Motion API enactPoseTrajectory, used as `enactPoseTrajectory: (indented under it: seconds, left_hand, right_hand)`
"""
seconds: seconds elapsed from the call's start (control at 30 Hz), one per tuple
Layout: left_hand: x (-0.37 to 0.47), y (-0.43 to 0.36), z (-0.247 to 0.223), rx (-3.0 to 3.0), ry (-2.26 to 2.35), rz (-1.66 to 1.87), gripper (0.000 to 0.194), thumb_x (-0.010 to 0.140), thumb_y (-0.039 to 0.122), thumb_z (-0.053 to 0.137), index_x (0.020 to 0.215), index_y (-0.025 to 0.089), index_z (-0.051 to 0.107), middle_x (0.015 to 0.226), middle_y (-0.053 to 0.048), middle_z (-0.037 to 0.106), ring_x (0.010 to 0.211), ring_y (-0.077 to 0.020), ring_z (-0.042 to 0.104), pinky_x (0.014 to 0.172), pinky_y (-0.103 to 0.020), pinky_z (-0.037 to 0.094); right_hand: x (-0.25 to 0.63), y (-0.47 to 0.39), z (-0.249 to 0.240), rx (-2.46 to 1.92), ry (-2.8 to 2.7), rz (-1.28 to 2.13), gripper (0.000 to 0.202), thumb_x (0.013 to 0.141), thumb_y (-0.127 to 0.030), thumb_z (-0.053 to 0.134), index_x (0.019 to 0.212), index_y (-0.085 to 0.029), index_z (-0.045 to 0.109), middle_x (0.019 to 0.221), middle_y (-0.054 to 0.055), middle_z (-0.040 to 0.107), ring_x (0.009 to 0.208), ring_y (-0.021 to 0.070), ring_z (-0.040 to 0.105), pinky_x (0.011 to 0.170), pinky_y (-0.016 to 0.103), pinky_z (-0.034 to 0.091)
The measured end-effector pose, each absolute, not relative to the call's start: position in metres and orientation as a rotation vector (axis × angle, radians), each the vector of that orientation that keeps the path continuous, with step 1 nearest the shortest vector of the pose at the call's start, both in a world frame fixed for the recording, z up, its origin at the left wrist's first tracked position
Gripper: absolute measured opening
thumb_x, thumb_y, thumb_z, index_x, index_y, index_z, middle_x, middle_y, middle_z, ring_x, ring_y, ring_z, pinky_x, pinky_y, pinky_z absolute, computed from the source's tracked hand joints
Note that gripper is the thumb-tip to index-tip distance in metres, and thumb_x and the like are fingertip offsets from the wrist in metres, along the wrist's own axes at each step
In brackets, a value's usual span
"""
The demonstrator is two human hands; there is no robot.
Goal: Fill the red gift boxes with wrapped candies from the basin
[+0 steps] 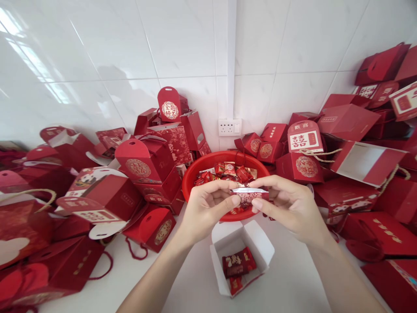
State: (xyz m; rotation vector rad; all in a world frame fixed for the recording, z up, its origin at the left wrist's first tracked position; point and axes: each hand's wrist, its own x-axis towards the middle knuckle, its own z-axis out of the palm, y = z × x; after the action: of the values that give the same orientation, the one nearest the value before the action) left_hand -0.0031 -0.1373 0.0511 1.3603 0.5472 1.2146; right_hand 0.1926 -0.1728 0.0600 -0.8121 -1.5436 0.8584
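Note:
Between the thumbs and fingers of both hands is a small red candy packet (249,195) with a pale, silvery upper edge. My left hand (208,208) pinches its left end, and my right hand (289,211) pinches the right end. Behind it stands a red plastic basket (192,171) with many wrapped candies (230,168) inside, partly hidden by the hands. Below the hands is an open carton with white inner walls (263,247), its flaps spread. A dark red packet (235,263) and brighter red ones lie in it.
Red gift boxes (146,158) with gold print crowd the left side of the white table (286,278). More red boxes (347,124), some with rope handles, are piled on the right. A wall socket (230,127) sits on the tiled wall behind the basket.

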Motion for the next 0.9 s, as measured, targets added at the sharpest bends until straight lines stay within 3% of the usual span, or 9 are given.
enactPoseTrajectory:
  seconds: [0.43, 0.9]
  left_hand:
    - [-0.0052, -0.1343, 0.0521, 1.288, 0.474, 1.153, 0.017, 0.076, 0.014, 0.085, 0.093, 0.015, 0.080, 0.082, -0.005, 0.078, 0.070, -0.0138, 0.074, 0.067, -0.021, 0.062]
    - [-0.0044, -0.1355, 0.0522, 1.308, 0.502, 1.184, 0.019, 0.075, 0.017, 0.086, 0.093, 0.015, 0.079, 0.079, -0.005, 0.078, 0.068, -0.0128, 0.072, 0.067, -0.020, 0.062]
  right_hand:
    - [0.1963, -0.1708, 0.0593, -0.741, -1.534, 0.958, 0.020, 0.086, -0.018, 0.078, 0.105, -0.022, 0.074, 0.072, -0.002, 0.074, 0.059, 0.0092, 0.070, 0.050, 0.016, 0.053]
    - [0.1940, -0.1698, 0.0637, -0.802, -1.483, 0.981, 0.020, 0.081, -0.019, 0.079, 0.100, -0.019, 0.074, 0.082, 0.002, 0.076, 0.054, 0.0094, 0.066, 0.046, 0.019, 0.052]
